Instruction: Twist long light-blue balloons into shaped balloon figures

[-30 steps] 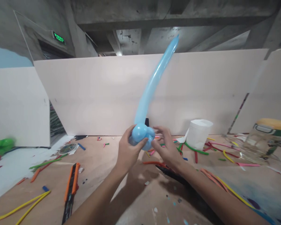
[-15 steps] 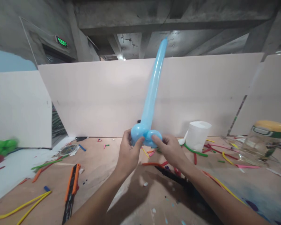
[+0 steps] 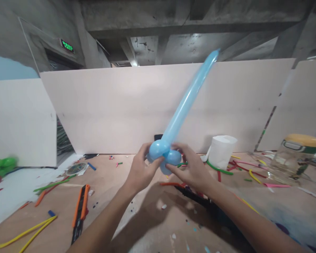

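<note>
Room: grey concrete, its ceiling beams crossing from 11 to 1 o'clock on a dial centred on the bubble cluster; a green-lit exit sign [image 3: 67, 45] lies between 10 and 11.
Pale panel [image 3: 107, 112]: stands behind the desk, spanning roughly 10 to 2 o'clock.
Desk [image 3: 105, 182]: brown-topped, stained blue towards 4 o'clock and strewn with offcuts.
Blue balloon [image 3: 183, 108]: held above the desk; its long untwisted length slants to 1 o'clock from the bubble cluster [image 3: 159, 149] at its base.
Step in hand: judged to be shaping or arranging the bubbles; a further twist would call for one hand steadying the cluster while the other turns.
Lidded jar [image 3: 289, 160]: clear, yellow-topped, well out at 3 o'clock.
Left hand [image 3: 143, 168]: gripping the larger bubble, thumb in front.
Right hand [image 3: 192, 168]: curled about the smaller bubble, thumb beneath.
Paper roll [image 3: 221, 154]: upright at 3 o'clock, nearer than the jar.
Orange-and-black tool [image 3: 80, 207]: lying at 8 o'clock.
Yellow strip [image 3: 50, 219]: folded, beyond the tool.
Pale fragment [image 3: 164, 206]: tiny, at 6 o'clock.
</note>
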The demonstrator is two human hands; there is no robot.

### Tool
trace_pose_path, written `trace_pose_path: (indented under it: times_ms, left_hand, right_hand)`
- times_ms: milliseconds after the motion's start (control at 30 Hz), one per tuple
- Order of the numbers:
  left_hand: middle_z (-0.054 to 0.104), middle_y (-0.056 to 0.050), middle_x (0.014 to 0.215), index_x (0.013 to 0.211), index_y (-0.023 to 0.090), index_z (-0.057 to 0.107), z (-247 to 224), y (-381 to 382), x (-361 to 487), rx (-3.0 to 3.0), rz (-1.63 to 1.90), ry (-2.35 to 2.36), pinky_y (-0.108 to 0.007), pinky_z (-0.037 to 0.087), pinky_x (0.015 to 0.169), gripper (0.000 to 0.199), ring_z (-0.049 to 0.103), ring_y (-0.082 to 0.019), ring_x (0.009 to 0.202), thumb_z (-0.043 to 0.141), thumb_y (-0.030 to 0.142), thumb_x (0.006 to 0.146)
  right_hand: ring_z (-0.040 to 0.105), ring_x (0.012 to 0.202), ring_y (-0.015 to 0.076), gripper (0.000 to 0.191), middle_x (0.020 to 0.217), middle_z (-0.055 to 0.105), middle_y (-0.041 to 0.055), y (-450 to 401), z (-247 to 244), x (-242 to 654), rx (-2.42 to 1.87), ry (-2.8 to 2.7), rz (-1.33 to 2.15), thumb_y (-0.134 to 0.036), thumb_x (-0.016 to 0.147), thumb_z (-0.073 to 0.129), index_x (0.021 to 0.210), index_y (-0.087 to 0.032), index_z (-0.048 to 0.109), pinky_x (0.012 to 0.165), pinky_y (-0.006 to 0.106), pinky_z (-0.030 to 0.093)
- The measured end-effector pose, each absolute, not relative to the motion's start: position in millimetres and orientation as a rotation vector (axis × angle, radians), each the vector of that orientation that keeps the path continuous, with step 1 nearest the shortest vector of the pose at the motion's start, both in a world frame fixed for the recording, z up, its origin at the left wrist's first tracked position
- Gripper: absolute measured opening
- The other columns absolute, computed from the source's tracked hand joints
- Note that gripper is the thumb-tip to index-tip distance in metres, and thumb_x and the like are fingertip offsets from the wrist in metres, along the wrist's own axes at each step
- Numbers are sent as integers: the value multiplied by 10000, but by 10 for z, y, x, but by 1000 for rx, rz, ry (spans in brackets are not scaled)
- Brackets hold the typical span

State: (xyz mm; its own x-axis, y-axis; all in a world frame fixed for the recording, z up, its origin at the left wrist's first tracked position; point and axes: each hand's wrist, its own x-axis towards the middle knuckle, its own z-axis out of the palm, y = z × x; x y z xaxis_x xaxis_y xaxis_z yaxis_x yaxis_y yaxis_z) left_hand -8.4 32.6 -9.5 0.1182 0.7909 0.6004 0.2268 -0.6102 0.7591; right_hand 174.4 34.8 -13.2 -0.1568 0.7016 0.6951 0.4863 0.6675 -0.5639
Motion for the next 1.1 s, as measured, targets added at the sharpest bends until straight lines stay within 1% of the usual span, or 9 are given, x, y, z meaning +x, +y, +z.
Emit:
trace_pose_path:
  times_ms: [67, 167, 467, 533, 600, 700, 767, 833, 1100]
  left_hand:
    - [585, -58, 1040, 1089, 195, 500, -80, 323, -105, 1866, 1494, 893, -315, 449, 815, 324, 557, -194, 965, 605, 326, 812]
    - [573, -55, 1027, 1089, 190, 484, -97, 352, -132, 1823, 1481, 791, -294, 453, 798, 307, 557, -183, 956, 589, 308, 825]
    - [574, -47, 1023, 1090, 215, 489, -152, 381, -183, 2026, 1504, 883, -318, 442, 829, 321, 552, -188, 938, 614, 257, 797]
    - [574, -55, 1038, 1090, 208, 495, -135, 383, -194, 2036, 1537, 973, -332, 438, 849, 332, 554, -200, 958, 620, 280, 792]
    - [580, -70, 1063, 1106, 195, 494, -106, 385, -205, 1983, 1568, 1034, -342, 440, 853, 347, 560, -214, 981, 606, 320, 802]
    - [603, -79, 1067, 1111, 186, 517, -57, 358, -204, 1980, 1463, 1030, -350, 443, 848, 353, 569, -228, 987, 591, 355, 810]
    - [610, -76, 1065, 1105, 190, 527, -36, 314, -185, 2003, 1378, 1005, -353, 443, 847, 345, 570, -230, 984, 593, 353, 808]
    - [595, -77, 1101, 1130, 200, 499, -28, 260, -158, 2006, 1348, 993, -357, 442, 855, 391, 557, -236, 1014, 623, 331, 783]
    - [540, -73, 1164, 1177, 238, 445, -34, 204, -96, 2030, 1353, 955, -371, 422, 921, 526, 507, -238, 1110, 692, 252, 712]
  right_hand:
    - [539, 708, 182, 269, 793, 594, 36, 351, -112, 1750, -938, -1829, 450, -428, 764, 606, 901, -198, 576, 632, 306, 426]
    - [469, 492, 116, 316, 579, 492, -26, 385, -108, 1718, -888, -1612, 1008, -493, 808, 534, 736, -187, 505, 453, 239, 353]
    - [401, 345, 61, 391, 531, 540, -11, 376, -88, 1660, -899, -1105, 1901, -523, 865, 403, 701, -178, 483, 351, 176, 297]
    - [409, 362, 80, 467, 558, 545, 0, 378, -124, 1675, -1011, -1292, 1734, -608, 852, 352, 758, -177, 507, 348, 194, 286]
    - [482, 465, 114, 474, 683, 582, 13, 356, -149, 1685, -1092, -1506, 1249, -631, 789, 468, 934, -183, 524, 411, 227, 358]
    - [568, 797, 201, 542, 986, 594, 66, 270, -125, 1684, -1009, -1774, 478, -469, 690, 680, 1134, -224, 489, 671, 325, 457]
    - [558, 863, 229, 385, 988, 603, 72, 215, -82, 1675, -970, -1897, 241, -407, 736, 650, 1056, -221, 544, 744, 360, 437]
    - [561, 765, 210, 229, 837, 616, 48, 192, -46, 1670, -1025, -1895, 252, -407, 806, 571, 924, -211, 568, 691, 346, 432]
    - [414, 336, 106, 317, 466, 423, -84, 343, -85, 1690, -1027, -1474, 1139, -539, 855, 438, 801, -226, 447, 331, 216, 312]
